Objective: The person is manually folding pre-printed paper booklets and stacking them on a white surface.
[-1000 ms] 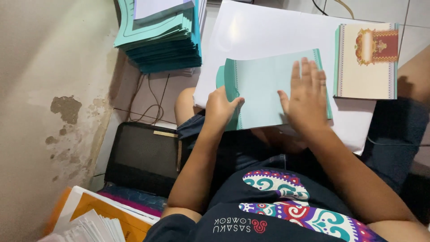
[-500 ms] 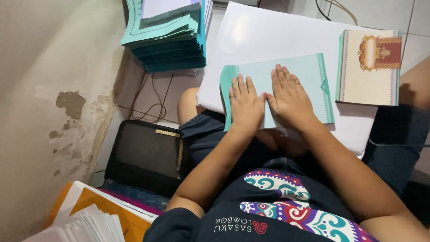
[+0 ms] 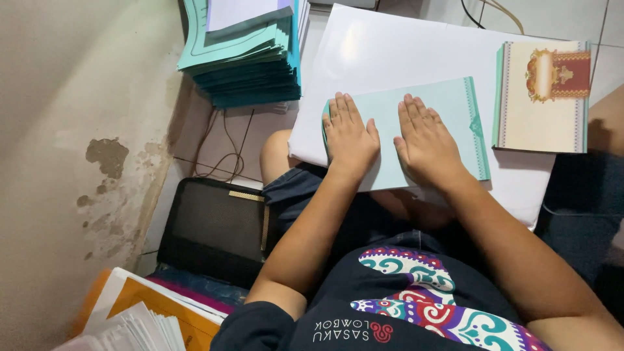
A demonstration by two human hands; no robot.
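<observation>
From my feed, both hands are pressed flat on a folded teal card (image 3: 448,123), which I'll use as my anchor. The left hand (image 3: 350,135) is open, fingers together, palm down on the card's left end right at the fold. The right hand (image 3: 426,142) is open too, flat on the card's middle. The card lies on a big white sheet (image 3: 396,52) that rests over the person's lap. Just right of the card sits a cream card (image 3: 543,97) with a red and gold ornament, on the same sheet. Up and left of the card, on the floor, there's a tall stack of teal cards (image 3: 250,65). Well below-left of it I see a black bag (image 3: 211,231), can't tell what's inside.
</observation>
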